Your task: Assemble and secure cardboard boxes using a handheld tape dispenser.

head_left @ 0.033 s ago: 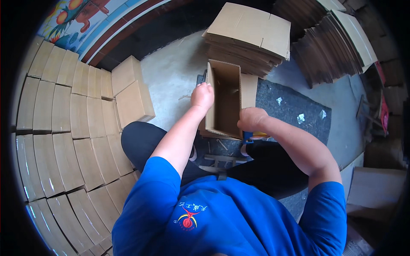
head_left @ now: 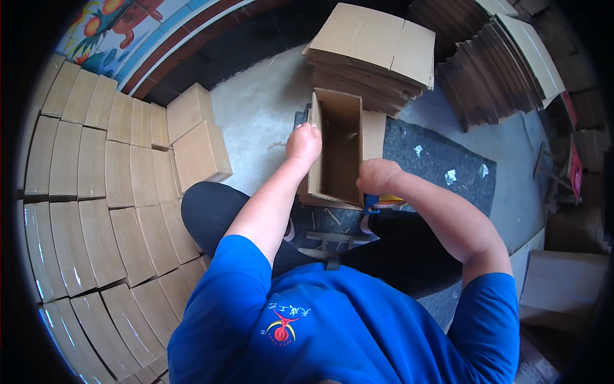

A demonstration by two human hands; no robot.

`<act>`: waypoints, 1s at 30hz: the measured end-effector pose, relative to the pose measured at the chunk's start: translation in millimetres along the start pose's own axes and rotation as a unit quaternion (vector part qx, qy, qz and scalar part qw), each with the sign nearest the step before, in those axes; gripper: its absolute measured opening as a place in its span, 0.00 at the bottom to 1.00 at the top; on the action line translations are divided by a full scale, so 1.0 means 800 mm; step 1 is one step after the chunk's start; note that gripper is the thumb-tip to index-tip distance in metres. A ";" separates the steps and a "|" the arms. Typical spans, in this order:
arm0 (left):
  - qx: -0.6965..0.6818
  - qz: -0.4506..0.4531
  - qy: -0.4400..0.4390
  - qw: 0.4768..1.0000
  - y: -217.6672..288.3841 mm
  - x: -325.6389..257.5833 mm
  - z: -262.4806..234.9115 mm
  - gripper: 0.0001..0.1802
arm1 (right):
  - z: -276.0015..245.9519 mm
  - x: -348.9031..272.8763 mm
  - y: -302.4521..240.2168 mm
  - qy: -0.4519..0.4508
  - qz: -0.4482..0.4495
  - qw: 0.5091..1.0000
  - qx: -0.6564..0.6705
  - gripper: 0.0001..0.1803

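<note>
Along the left edge of the floor, rows of finished cardboard boxes (head_left: 96, 192) are standing packed side by side, and two more closed boxes (head_left: 197, 137) are sitting just beside the person's knee. The left hand (head_left: 304, 142) is resting against the left wall of the open cardboard box (head_left: 339, 150), its fingers curled together over that wall's edge. The box is standing on the floor between both hands, mouth facing the camera, its long axis running away from the person toward the stack of flat cardboard blanks (head_left: 374, 54) behind it. The right hand (head_left: 377, 176) is pressing at the box's near right corner; whether its fingers are gripping anything cannot be told, since they are turning under. Both hands are touching the box. Farther right, more flat blanks (head_left: 505, 70) are leaning fanned out.
</note>
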State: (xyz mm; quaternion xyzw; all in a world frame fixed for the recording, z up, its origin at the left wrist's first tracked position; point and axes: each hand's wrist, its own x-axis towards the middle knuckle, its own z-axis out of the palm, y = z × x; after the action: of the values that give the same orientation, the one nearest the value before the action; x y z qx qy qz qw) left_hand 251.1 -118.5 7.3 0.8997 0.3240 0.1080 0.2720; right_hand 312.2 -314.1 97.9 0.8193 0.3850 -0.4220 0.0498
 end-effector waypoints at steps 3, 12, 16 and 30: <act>0.031 -0.051 -0.107 0.992 0.025 -0.009 -0.011 0.18 | 0.007 0.013 0.025 -0.014 -0.008 1.000 0.015 0.18; 0.075 0.191 -0.131 0.970 0.062 -0.179 -0.024 0.19 | 0.007 0.007 0.024 -0.006 -0.013 1.000 0.025 0.21; 0.108 0.168 -0.052 0.979 0.057 -0.139 0.026 0.16 | 0.012 0.013 0.023 0.007 -0.013 0.999 0.042 0.22; 0.148 0.203 0.059 0.966 0.103 0.032 0.042 0.40 | 0.012 0.010 0.030 0.007 -0.002 0.997 0.082 0.22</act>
State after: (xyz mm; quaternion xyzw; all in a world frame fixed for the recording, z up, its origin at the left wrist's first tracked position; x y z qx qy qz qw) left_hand 326.3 -169.1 25.6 0.9690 0.1620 0.1642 0.0883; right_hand 324.7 -329.8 80.5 0.8227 0.3509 -0.4468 -0.0214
